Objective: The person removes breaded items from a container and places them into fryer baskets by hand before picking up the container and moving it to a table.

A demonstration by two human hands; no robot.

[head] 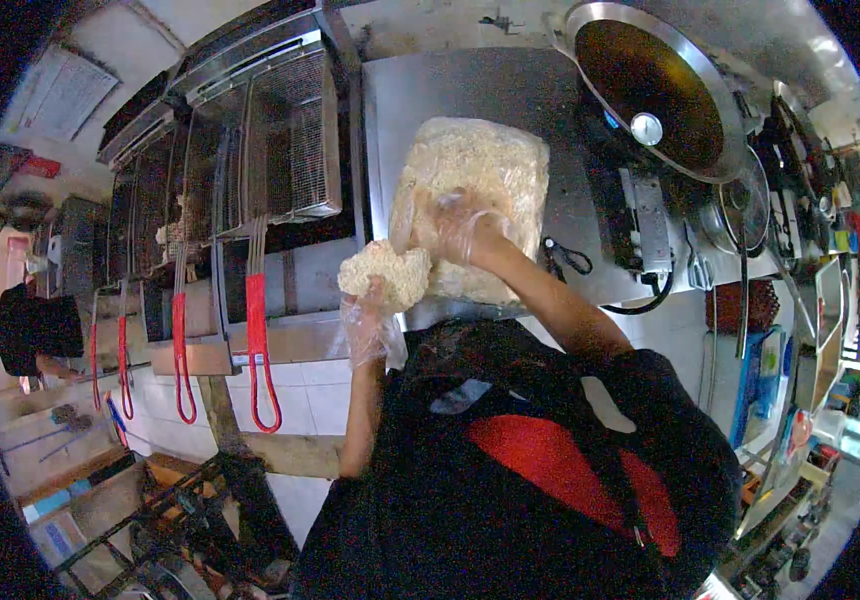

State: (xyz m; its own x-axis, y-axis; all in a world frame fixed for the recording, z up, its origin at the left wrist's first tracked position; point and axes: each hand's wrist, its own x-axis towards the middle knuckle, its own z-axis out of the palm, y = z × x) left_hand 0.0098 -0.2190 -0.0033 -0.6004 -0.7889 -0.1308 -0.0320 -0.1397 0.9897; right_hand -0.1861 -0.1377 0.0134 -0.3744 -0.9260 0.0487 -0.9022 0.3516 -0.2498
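Observation:
My left hand, in a clear plastic glove, holds a large crumb-coated piece of food beside the front left corner of a tray of pale crumbs. What lies under the coating is hidden. My right hand, also gloved in clear plastic, reaches down onto the crumbs near the middle of the tray. Its fingers are blurred and partly lost among the crumbs, so whether they grip anything is unclear. Clear plastic film seems to cover the tray's sides.
To the left hang several wire fryer baskets with red handles. A wide pan of dark liquid with a dial thermometer stands at the back right. Nearer are a power strip and a black cable. Another person is far left.

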